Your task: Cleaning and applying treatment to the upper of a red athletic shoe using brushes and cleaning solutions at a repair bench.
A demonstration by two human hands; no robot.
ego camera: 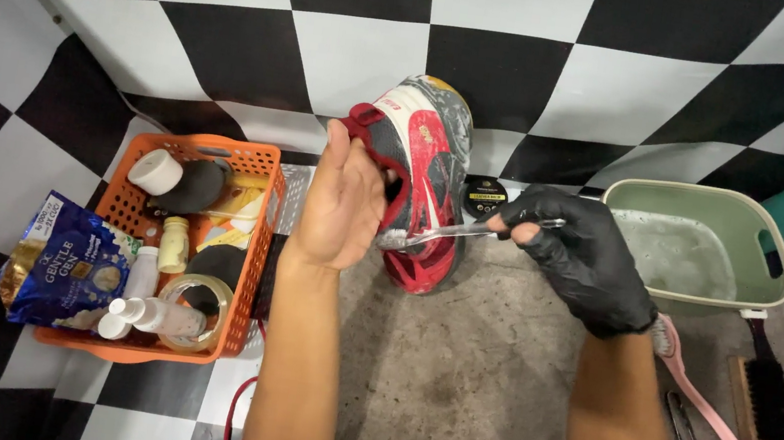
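Note:
My bare left hand [342, 201] grips a red, grey and white sneaker [430, 160] by its collar and holds it upright above a grey mat [462, 381]. My right hand [584, 257], in a black glove, holds a clear-handled toothbrush [471, 231]. Its bristles touch the shoe's side near the red sole, just beside my left palm.
An orange basket [250, 262] at the left holds bottles, a tape roll, sponges and a blue pouch [63, 263]. A green basin [701, 246] with soapy water sits at the right. A pink long-handled brush [718, 424], a wooden brush [767, 396] and a small black tin [484, 198] lie nearby.

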